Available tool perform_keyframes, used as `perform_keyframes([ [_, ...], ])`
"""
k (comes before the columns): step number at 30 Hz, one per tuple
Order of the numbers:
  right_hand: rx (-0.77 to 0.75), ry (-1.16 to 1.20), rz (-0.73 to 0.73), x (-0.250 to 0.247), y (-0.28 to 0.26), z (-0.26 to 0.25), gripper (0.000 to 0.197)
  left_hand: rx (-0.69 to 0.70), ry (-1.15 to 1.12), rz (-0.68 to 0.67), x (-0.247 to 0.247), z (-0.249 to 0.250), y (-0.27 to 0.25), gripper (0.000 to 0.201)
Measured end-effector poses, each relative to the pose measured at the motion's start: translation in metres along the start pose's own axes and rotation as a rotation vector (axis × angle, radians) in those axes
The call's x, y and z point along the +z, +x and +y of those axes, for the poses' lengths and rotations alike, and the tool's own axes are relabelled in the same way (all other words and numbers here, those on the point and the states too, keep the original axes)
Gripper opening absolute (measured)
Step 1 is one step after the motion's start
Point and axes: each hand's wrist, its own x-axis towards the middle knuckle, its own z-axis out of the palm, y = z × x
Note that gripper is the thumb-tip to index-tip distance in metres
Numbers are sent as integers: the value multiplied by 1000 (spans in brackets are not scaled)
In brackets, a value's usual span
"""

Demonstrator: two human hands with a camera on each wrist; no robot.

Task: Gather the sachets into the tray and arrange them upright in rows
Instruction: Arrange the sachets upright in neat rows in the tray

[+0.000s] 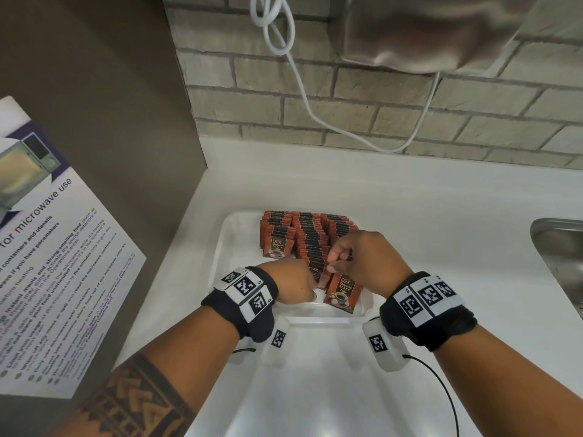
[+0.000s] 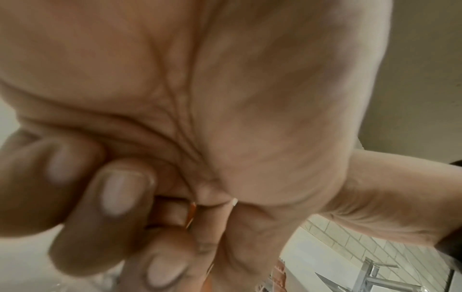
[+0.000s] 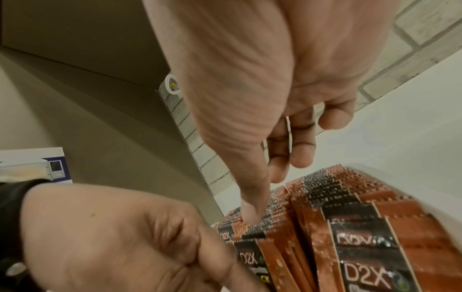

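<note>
Right hand [image 1: 362, 257] pinches the top edges of the middle-row sachets [image 1: 307, 238]; left hand [image 1: 293, 283], fingers curled, grips the near end of that row. Sachets stand upright in three rows running front to back — inside the white tray [image 1: 220, 257], whose left strip lies bare.

1. Red-and-black sachets [image 1: 303, 234] are stood upright in rows inside a white tray [image 1: 227, 244].
2. The left hand [image 1: 293, 283] and right hand [image 1: 362, 257] are held over the nearest sachets, fingers curled.
3. A sink [image 1: 558, 247] is seen at right.
</note>
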Motion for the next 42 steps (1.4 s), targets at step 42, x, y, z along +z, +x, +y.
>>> perform_keyframes([
  [42,230,-196,-29,-2,-23,22,15,55,162,-196,9,46,15,40],
])
